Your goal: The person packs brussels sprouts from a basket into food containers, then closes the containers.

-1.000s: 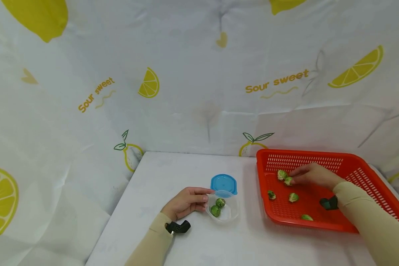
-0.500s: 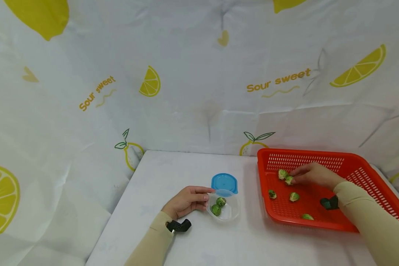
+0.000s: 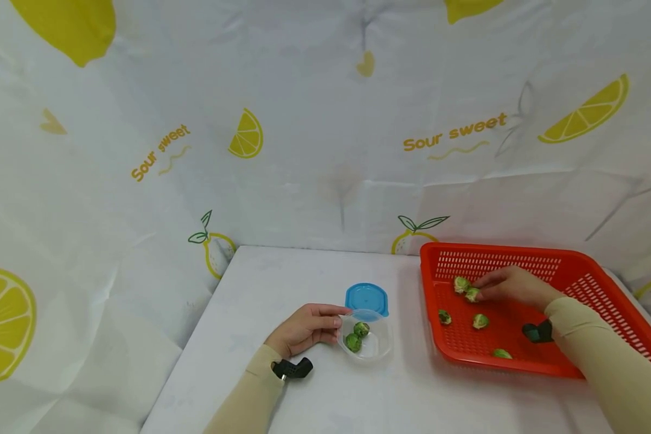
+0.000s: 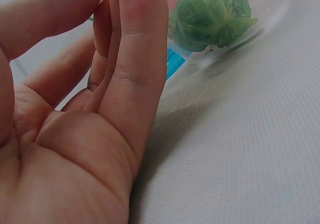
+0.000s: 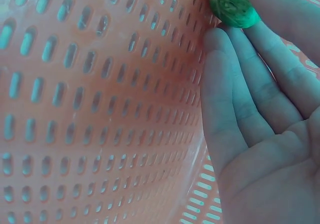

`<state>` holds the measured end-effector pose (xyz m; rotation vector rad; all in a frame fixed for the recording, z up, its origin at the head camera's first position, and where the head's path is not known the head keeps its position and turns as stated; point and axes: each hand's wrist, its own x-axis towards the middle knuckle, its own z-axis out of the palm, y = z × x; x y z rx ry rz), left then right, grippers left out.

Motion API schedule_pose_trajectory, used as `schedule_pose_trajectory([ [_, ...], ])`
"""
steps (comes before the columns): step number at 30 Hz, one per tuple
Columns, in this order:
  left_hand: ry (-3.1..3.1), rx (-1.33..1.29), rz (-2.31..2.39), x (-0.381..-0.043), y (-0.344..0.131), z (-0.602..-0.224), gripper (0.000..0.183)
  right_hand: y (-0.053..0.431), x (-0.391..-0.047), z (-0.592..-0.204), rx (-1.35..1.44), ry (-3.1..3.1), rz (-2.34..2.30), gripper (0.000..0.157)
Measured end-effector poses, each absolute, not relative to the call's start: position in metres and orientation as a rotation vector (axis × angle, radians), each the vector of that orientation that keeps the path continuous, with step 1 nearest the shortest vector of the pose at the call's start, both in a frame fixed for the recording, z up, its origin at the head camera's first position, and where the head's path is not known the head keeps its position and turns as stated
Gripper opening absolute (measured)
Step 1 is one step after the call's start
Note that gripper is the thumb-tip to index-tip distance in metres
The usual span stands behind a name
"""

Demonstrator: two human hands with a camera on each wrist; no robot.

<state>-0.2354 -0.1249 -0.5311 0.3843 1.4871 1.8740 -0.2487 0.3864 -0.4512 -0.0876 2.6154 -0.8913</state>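
My left hand (image 3: 304, 330) pinches the left rim of a small clear plastic container (image 3: 381, 349), thumb on its near side. Inside it lie two green Brussels sprouts, one (image 3: 361, 329) behind the other (image 3: 353, 342); one sprout (image 4: 210, 16) shows through the wall in the left wrist view. My right hand (image 3: 512, 285) reaches down into the red plastic basket (image 3: 450, 358). Its thumb and fingertips pinch a Brussels sprout (image 5: 232, 5), low beside the perforated floor. Touching that one in the head view is another sprout (image 3: 460, 284).
A blue lid (image 3: 366, 298) lies on the white table (image 3: 282, 277) just behind the container. Further sprouts rest in the basket: one by its left wall (image 3: 444, 317), one in the middle (image 3: 480, 321), one near the front (image 3: 501, 354). Behind hangs a lemon-print cloth (image 3: 314, 120).
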Motion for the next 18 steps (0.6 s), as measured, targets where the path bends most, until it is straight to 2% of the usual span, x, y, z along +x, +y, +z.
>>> schedule_pose_trajectory([
  [18, 1.487, 0.395, 1.884, -0.2345, -0.1249, -0.5309, 0.047, 0.3851, -0.2468, -0.4492, -0.082, 2.647, -0.869, 0.047],
])
